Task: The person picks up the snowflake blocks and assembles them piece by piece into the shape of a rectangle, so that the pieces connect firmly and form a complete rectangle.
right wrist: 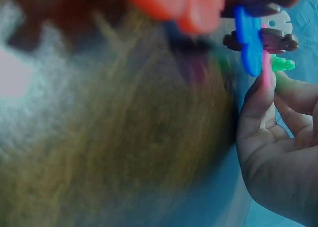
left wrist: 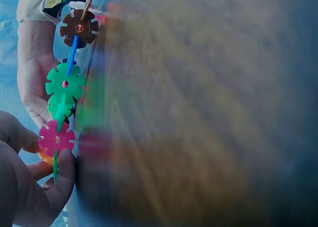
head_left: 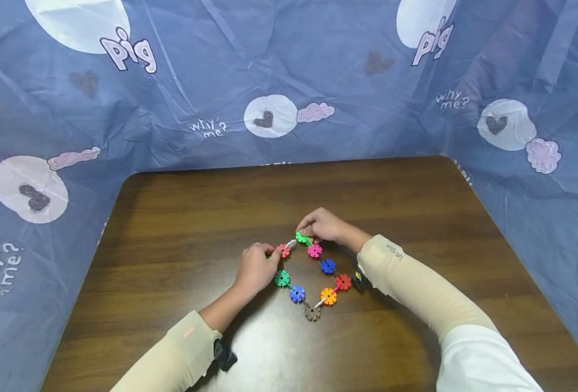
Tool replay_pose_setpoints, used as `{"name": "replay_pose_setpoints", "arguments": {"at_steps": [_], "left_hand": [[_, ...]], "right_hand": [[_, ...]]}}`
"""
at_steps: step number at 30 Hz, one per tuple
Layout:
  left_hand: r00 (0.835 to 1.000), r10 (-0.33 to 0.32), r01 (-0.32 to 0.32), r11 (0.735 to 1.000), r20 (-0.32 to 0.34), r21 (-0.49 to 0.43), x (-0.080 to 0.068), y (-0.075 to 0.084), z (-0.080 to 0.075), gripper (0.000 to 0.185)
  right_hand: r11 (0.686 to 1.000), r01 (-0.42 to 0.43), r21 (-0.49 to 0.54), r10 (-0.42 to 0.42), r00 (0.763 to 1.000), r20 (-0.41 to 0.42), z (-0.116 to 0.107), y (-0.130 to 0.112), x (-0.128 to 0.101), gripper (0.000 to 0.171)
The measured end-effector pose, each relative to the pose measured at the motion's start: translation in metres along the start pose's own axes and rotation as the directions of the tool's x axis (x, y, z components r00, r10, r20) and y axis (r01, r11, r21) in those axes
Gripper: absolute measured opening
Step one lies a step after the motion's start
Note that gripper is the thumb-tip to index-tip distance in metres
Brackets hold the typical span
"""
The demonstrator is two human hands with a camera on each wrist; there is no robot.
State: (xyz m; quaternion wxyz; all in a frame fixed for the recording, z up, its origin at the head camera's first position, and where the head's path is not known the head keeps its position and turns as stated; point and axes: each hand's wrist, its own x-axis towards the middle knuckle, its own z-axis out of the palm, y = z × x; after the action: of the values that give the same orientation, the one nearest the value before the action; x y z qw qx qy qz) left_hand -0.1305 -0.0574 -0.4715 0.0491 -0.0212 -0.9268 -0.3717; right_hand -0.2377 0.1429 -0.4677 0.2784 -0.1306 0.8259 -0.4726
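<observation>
Notched plastic snowflake discs of several colours are linked into a loop just above or on the table. My left hand point(head_left: 257, 268) pinches a pinkish-red disc point(head_left: 283, 250) at the loop's far left. At the top, my right hand point(head_left: 325, 224) pinches a bright green disc point(head_left: 301, 238) between thumb and fingers. A white disc point(head_left: 291, 244) lies edge-on between those two. Down the right side run a pink disc point(head_left: 314, 250), a blue disc point(head_left: 328, 266), a red disc point(head_left: 343, 282) and an orange disc point(head_left: 329, 296). A brown disc point(head_left: 312, 313) forms the near end.
The brown wooden table point(head_left: 196, 218) has rounded corners. Blue printed fabric point(head_left: 357, 81) hangs behind it and along both sides. Each forearm wears a beige sleeve point(head_left: 416, 283) and a dark wrist camera strap point(head_left: 224, 355).
</observation>
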Motion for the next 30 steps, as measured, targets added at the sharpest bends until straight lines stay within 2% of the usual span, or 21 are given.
{"name": "replay_pose_setpoints", "arguments": {"at_steps": [14,18,21,23,30], "left_hand": [[0.998,-0.039,0.039,0.999,0.039,0.005,0.0046,0.0030,0.0014,0.019],[0.989,-0.105,0.116,0.988,0.102,-0.104,0.0055,0.0029,0.0027,0.018],[0.975,-0.163,0.195,0.954,0.153,-0.227,0.0066,0.0030,0.0038,0.018],[0.970,-0.182,0.221,0.937,0.163,-0.271,0.0072,0.0031,0.0047,0.018],[0.970,-0.208,0.234,0.943,0.128,-0.235,0.0074,0.0037,0.0074,0.019]], "right_hand": [[0.998,-0.009,0.058,0.009,1.000,-0.002,0.0022,-0.0037,-0.0055,0.013],[0.999,-0.005,0.043,0.006,1.000,-0.024,0.0036,-0.0035,-0.0058,0.012],[1.000,0.012,0.022,-0.011,0.998,-0.059,0.0043,-0.0031,-0.0055,0.011],[1.000,0.023,0.006,-0.023,0.996,-0.082,0.0049,-0.0032,-0.0058,0.011],[0.999,0.029,-0.016,-0.030,0.994,-0.107,0.0070,0.0007,-0.0068,0.012]]}}
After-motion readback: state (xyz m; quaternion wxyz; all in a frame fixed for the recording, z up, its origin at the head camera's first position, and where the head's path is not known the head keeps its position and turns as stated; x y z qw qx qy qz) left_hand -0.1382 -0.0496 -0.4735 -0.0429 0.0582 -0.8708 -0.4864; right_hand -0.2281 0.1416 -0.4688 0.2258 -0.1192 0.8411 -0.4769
